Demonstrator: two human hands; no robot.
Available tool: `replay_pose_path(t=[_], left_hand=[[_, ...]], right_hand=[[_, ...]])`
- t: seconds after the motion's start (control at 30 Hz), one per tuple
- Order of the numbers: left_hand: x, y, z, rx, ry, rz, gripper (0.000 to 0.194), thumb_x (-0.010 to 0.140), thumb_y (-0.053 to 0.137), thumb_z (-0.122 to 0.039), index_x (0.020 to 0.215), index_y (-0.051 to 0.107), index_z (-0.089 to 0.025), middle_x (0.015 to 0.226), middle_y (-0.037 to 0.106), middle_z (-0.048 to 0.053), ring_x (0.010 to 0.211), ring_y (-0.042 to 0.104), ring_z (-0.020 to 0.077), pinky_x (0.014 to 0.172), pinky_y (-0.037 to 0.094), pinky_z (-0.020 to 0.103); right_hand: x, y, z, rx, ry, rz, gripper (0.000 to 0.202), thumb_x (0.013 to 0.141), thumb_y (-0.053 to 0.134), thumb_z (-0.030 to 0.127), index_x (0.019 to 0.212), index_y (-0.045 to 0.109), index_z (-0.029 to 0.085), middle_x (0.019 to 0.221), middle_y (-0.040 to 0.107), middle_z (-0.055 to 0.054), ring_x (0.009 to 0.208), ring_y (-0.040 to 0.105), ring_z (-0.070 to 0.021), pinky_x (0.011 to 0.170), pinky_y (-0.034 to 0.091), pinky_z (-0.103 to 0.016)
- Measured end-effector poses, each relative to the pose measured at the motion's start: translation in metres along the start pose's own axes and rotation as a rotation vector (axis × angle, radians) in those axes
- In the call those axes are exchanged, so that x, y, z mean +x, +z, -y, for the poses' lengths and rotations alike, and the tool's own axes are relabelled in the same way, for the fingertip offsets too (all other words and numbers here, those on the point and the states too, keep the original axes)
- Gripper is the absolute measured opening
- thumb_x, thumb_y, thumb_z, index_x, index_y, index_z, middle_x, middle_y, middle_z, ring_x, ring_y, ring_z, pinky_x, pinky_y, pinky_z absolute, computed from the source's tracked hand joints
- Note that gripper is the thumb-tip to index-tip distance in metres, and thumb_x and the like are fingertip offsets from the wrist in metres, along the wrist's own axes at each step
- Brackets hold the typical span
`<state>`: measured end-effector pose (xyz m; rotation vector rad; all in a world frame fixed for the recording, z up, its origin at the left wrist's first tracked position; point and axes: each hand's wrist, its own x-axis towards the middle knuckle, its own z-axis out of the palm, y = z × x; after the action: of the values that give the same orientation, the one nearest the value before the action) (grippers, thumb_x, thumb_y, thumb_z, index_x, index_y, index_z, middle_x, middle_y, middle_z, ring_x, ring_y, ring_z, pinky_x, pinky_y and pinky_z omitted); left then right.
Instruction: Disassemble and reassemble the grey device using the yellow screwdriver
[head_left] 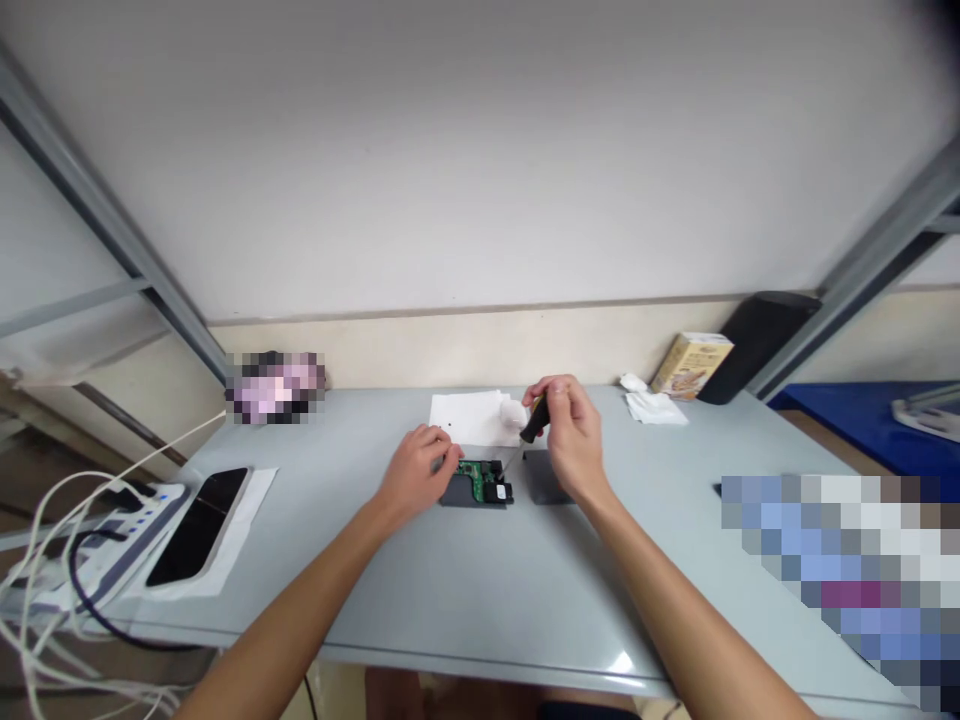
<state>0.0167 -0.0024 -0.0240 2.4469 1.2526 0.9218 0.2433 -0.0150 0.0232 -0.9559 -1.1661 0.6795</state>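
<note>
A small device with a green circuit board (pixel 477 482) and a dark grey casing lies at the middle of the table. My left hand (pixel 418 470) grips its left end, fingers bent over the edge. In my right hand (pixel 571 432) is a screwdriver (pixel 535 420) with a black and yellow handle, tilted so its thin shaft points down-left to the board's right end. Whether the tip touches the board is too small to tell. A dark grey flat cover (pixel 546 478) lies under and beside my right hand. Behind the device is a white paper (pixel 465 418) with a small dark speck on it.
On the left of the table (pixel 450 610) are a phone (pixel 201 525) on white paper and a power strip (pixel 139 540) with tangled cables. At the back right stand a yellow box (pixel 690 367), crumpled tissue (pixel 654 405) and a black cylindrical object (pixel 759 345). Blurred items lie at both sides.
</note>
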Motion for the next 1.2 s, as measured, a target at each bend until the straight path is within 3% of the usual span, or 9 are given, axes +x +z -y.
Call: replay_pose_path(t=[0.17, 0.3, 0.63, 0.83, 1.0, 1.2], left_hand=[[-0.003, 0.003, -0.006, -0.007, 0.193, 0.062, 0.021, 0.104, 0.052, -0.025, 0.103, 0.073, -0.023, 0.107, 0.073, 0.006, 0.104, 0.065, 0.0212, 0.097, 0.046, 0.041], [-0.006, 0.006, -0.006, -0.009, 0.252, 0.096, 0.017, 0.1, 0.06, -0.024, 0.111, 0.073, -0.025, 0.118, 0.072, 0.006, 0.111, 0.065, 0.0218, 0.103, 0.046, 0.043], [-0.007, 0.003, -0.009, -0.003, 0.241, 0.127, 0.017, 0.099, 0.061, -0.026, 0.111, 0.073, -0.024, 0.119, 0.073, 0.006, 0.11, 0.067, 0.0221, 0.105, 0.047, 0.043], [-0.008, 0.005, -0.008, -0.014, 0.216, 0.212, 0.026, 0.097, 0.068, -0.035, 0.121, 0.07, -0.026, 0.135, 0.069, 0.007, 0.124, 0.064, 0.0249, 0.112, 0.043, 0.045], [-0.007, 0.006, -0.008, -0.031, 0.198, 0.301, 0.034, 0.095, 0.071, -0.042, 0.125, 0.067, -0.028, 0.138, 0.069, 0.005, 0.13, 0.063, 0.0265, 0.113, 0.044, 0.045], [-0.005, 0.008, -0.008, -0.032, 0.159, 0.314, 0.042, 0.092, 0.074, -0.042, 0.131, 0.062, -0.03, 0.139, 0.069, 0.003, 0.132, 0.062, 0.0285, 0.113, 0.044, 0.047]], right_hand=[[-0.009, 0.009, -0.005, -0.09, -0.01, 0.124, 0.037, 0.103, 0.05, 0.057, 0.09, 0.059, 0.024, 0.083, 0.062, 0.0, 0.067, 0.053, -0.0137, 0.064, 0.043, -0.028], [-0.012, 0.01, -0.01, -0.094, -0.003, 0.173, 0.036, 0.103, 0.05, 0.057, 0.093, 0.059, 0.024, 0.084, 0.062, 0.0, 0.068, 0.054, -0.0139, 0.065, 0.044, -0.028], [-0.013, 0.013, -0.013, -0.108, 0.036, 0.188, 0.037, 0.101, 0.052, 0.059, 0.091, 0.058, 0.024, 0.081, 0.062, 0.0, 0.065, 0.055, -0.0139, 0.063, 0.044, -0.028], [-0.017, 0.013, -0.012, -0.125, 0.03, 0.219, 0.034, 0.102, 0.053, 0.056, 0.093, 0.059, 0.024, 0.082, 0.061, 0.0, 0.066, 0.055, -0.0143, 0.063, 0.043, -0.029], [-0.018, 0.012, -0.005, -0.157, -0.046, 0.311, 0.03, 0.104, 0.051, 0.051, 0.093, 0.06, 0.024, 0.084, 0.062, -0.001, 0.071, 0.057, -0.0156, 0.069, 0.045, -0.03], [-0.022, 0.011, 0.005, -0.181, -0.144, 0.478, 0.03, 0.106, 0.047, 0.047, 0.096, 0.062, 0.024, 0.093, 0.065, -0.004, 0.08, 0.059, -0.0177, 0.076, 0.046, -0.033]])
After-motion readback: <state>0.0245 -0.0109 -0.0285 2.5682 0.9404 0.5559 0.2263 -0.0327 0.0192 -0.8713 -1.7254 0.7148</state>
